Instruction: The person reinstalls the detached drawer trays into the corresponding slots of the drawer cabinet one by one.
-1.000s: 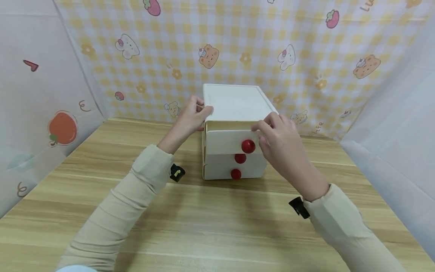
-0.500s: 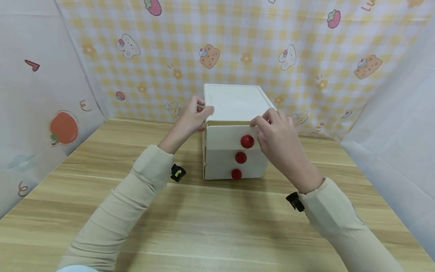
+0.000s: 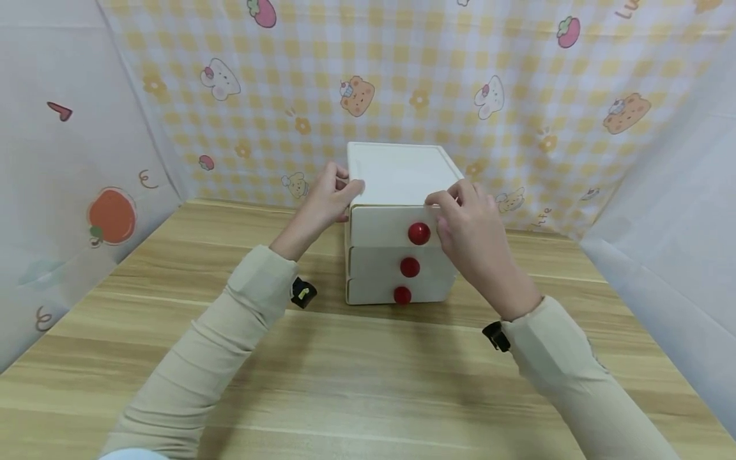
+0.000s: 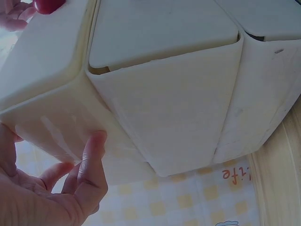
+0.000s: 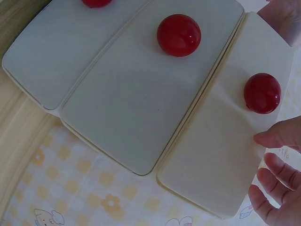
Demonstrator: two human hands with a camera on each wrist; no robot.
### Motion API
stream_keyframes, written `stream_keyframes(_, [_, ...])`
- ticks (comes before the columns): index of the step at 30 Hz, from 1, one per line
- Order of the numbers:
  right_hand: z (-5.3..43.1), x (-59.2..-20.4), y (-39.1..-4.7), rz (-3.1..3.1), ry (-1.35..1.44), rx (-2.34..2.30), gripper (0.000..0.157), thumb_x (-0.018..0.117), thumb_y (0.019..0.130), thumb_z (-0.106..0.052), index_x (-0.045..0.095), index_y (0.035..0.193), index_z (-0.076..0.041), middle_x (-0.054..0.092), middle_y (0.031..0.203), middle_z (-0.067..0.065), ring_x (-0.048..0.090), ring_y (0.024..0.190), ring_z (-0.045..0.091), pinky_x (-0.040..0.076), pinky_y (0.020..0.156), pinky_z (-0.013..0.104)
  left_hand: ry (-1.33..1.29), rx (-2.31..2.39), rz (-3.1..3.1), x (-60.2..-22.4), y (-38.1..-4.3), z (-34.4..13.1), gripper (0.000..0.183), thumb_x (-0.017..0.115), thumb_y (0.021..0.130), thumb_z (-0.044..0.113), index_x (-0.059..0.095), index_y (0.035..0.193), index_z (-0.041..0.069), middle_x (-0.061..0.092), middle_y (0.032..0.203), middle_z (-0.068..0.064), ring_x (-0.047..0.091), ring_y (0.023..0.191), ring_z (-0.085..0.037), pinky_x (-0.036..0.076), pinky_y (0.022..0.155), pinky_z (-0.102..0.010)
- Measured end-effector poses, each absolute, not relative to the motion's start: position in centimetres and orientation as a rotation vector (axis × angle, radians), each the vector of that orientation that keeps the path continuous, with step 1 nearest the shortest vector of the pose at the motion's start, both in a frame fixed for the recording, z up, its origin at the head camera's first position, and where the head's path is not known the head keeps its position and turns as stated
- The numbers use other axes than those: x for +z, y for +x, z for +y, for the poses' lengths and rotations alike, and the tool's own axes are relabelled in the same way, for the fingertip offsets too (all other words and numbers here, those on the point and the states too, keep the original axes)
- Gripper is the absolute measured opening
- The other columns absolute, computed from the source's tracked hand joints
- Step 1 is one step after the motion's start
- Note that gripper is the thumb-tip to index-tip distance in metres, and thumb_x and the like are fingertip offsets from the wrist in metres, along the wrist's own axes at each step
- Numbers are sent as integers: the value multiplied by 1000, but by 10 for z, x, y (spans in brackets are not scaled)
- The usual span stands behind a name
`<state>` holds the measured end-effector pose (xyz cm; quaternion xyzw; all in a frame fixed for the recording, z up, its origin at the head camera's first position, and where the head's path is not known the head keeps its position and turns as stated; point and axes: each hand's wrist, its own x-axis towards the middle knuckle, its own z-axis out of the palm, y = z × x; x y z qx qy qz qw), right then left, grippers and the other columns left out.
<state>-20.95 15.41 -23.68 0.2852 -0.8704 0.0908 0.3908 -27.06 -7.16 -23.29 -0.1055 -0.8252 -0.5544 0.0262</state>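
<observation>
A white drawer cabinet (image 3: pixel 399 169) with three stacked drawers, each bearing a round red knob, stands on the table. Its top drawer (image 3: pixel 376 227) sits flush with the front. My left hand (image 3: pixel 329 198) grips the upper left edge, thumb on the top and fingers against the side panel (image 4: pixel 127 155). At the upper right front corner, my right hand (image 3: pixel 470 227) has bent fingers at the top edge and its thumb against the top drawer's front, beside the knob (image 5: pixel 262 93). The middle drawer (image 3: pixel 374 262) and bottom drawer (image 3: pixel 370 292) are also closed.
Wood-grain table (image 3: pixel 345 383) lies beneath the cabinet. A yellow checked cloth (image 3: pixel 276 76) with cartoon prints hangs close behind. White printed cloth (image 3: pixel 52 160) forms the left side, and pale cloth (image 3: pixel 678 223) the right. Black straps show at both wrists.
The top drawer has slid back into the cabinet, closing the gap above its front. My right hand moved inward with it. My left hand keeps its hold on the left edge.
</observation>
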Motion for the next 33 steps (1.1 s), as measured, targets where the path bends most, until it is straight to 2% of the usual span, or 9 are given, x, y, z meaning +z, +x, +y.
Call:
stream_keyframes(12, [158, -238, -215, -2155, 717, 261, 17, 62, 80, 5, 65, 94, -3, 54, 86, 15, 45, 75, 31, 37, 64, 40, -320, -1703, -2540, -233, -269, -71, 32, 50, 92, 30, 38, 110, 7, 46, 107, -8, 50, 94, -20, 56, 68, -29])
stream_keyframes(21, [158, -237, -218, -2198, 728, 257, 17, 63, 80, 3, 64, 96, -3, 53, 88, 14, 47, 80, 31, 38, 66, 40, -289, -1819, -2493, -238, -264, -76, 51, 51, 93, 41, 40, 128, 6, 48, 123, -12, 51, 106, -23, 56, 77, -32])
stream_keyframes(27, [164, -237, -221, -2211, 697, 329, 15, 66, 81, 0, 65, 95, -4, 56, 90, 15, 50, 84, 33, 41, 72, 48, -371, -1920, -2420, -249, -253, -85, 58, 48, 93, 46, 40, 135, 6, 47, 124, -14, 54, 108, -26, 57, 78, -34])
stream_keyframes(30, [173, -241, -222, -2238, 625, 463, 19, 67, 83, -5, 64, 101, 0, 56, 97, 19, 48, 91, 36, 38, 80, 51, -427, -1896, -2417, -259, -245, -88, 58, 45, 94, 48, 41, 134, 6, 48, 123, -15, 57, 105, -29, 57, 78, -35])
stream_keyframes(33, [186, -247, -222, -2281, 506, 649, 32, 67, 85, -11, 58, 111, 4, 51, 106, 24, 44, 99, 37, 37, 85, 48, -491, -1824, -2442, -271, -236, -90, 59, 42, 95, 48, 40, 136, 6, 48, 126, -17, 58, 104, -32, 57, 77, -37])
